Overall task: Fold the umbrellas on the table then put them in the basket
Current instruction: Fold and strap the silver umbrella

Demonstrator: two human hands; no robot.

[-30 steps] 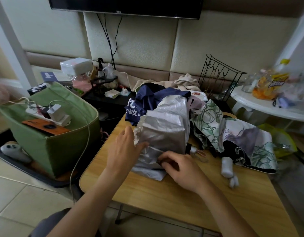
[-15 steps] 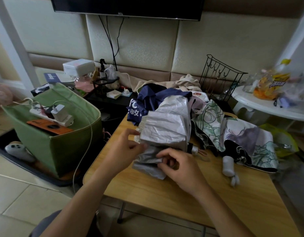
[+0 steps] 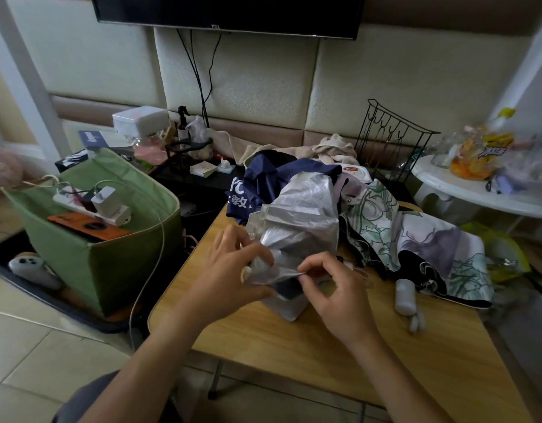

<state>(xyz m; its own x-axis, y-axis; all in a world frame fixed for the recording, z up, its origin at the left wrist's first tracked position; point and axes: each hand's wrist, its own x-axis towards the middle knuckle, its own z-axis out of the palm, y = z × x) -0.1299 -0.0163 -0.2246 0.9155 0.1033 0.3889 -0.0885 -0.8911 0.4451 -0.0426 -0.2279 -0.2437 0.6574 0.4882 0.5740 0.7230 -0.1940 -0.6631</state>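
A crumpled silver umbrella (image 3: 303, 218) lies on the wooden table (image 3: 324, 346). My left hand (image 3: 233, 270) grips its gathered near end, and my right hand (image 3: 333, 288) pinches a fold of the silver fabric beside it. Behind it lies a navy umbrella (image 3: 263, 181) with white characters. To the right spreads a floral green and purple umbrella (image 3: 425, 242), its white handle (image 3: 404, 296) resting on the table. A green fabric basket (image 3: 117, 264) stands on the floor to the left, with a power strip, a charger and an orange item on top.
A black wire rack (image 3: 388, 141) stands behind the umbrellas. A white round table (image 3: 483, 196) with snack bags is at the right. A black shelf (image 3: 196, 175) with bottles and boxes sits behind the basket. A white cable (image 3: 147, 288) hangs from the basket down to the floor.
Both hands have drawn the near end of the silver umbrella together. My left hand went from lying flat on the fabric to gripping it, and my right hand now pinches a fold.
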